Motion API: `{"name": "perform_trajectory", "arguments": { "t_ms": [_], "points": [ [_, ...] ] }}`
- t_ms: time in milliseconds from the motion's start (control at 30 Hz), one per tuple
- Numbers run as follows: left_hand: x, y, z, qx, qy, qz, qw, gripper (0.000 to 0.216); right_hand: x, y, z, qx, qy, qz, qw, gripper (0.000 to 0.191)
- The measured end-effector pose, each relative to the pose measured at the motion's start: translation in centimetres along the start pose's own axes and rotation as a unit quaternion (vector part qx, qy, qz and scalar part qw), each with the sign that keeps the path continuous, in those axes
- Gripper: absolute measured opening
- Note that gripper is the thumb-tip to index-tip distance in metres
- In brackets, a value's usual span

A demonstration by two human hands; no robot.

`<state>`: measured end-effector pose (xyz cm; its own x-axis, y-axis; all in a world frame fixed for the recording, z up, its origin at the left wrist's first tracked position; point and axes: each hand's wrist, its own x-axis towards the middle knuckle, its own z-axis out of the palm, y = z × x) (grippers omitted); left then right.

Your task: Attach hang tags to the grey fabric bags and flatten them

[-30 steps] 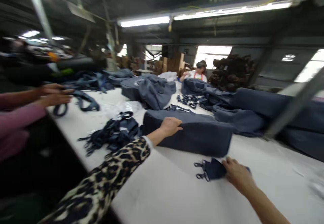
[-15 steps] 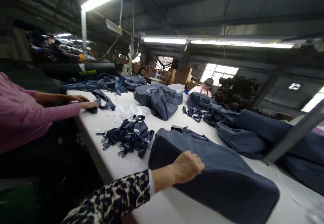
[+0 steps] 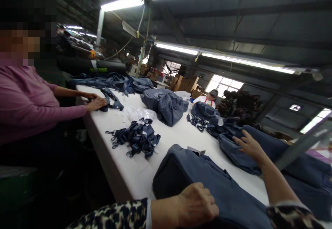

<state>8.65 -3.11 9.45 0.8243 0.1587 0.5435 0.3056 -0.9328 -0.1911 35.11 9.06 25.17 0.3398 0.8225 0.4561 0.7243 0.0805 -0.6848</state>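
Note:
A blue-grey fabric bag lies on its side on the white table in front of me. My left hand is closed on its near edge, with the fingers curled over the seam. Above the far side of the bag, my right hand is raised and open, fingers spread, with nothing in it. Behind that hand lies a row of soft blue-grey bags, and I cannot tell whether it touches them. A small dark card sticks up at the bag's top.
Left of the bag is a heap of dark straps with hooks. Further back lie a crumpled bag, clear plastic and a smaller strap pile. A co-worker in pink handles straps at left. A slanted metal post stands at right.
My right hand has come into view from the right, reaching over the table. My left hand stays on the bag, lower in view. The co-worker's hands have come together on the straps.

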Motion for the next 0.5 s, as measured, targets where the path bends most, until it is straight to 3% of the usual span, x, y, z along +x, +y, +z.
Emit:
{"name": "perform_trajectory", "arguments": {
  "t_ms": [100, 233, 333, 433, 500],
  "points": [
    [0.2, -0.2, 0.5, 0.004, 0.009, 0.002, 1.000, 0.014, -6.3, 2.0, 0.3, 0.019, -0.178, -0.025, 0.984, 0.063],
    [0.8, -0.3, 0.6, 0.006, 0.000, -0.018, 1.000, 0.011, -16.4, 6.8, -2.1, -0.042, -0.274, -0.037, 0.960, 0.056],
    [1.0, -0.9, -0.7, -0.005, -0.018, -0.027, 0.999, 0.029, -21.1, 10.2, -5.2, -0.163, -0.270, -0.042, 0.948, 0.060],
    [0.4, -2.1, -2.5, -0.006, -0.040, -0.035, 0.999, 0.065, -23.0, 12.2, -7.7, -0.279, -0.203, -0.023, 0.938, 0.068],
    [-0.2, -3.0, -3.4, 0.006, -0.079, -0.068, 0.995, 0.076, -23.8, 12.3, -8.3, -0.318, -0.179, -0.028, 0.931, 0.067]
  ]
}}
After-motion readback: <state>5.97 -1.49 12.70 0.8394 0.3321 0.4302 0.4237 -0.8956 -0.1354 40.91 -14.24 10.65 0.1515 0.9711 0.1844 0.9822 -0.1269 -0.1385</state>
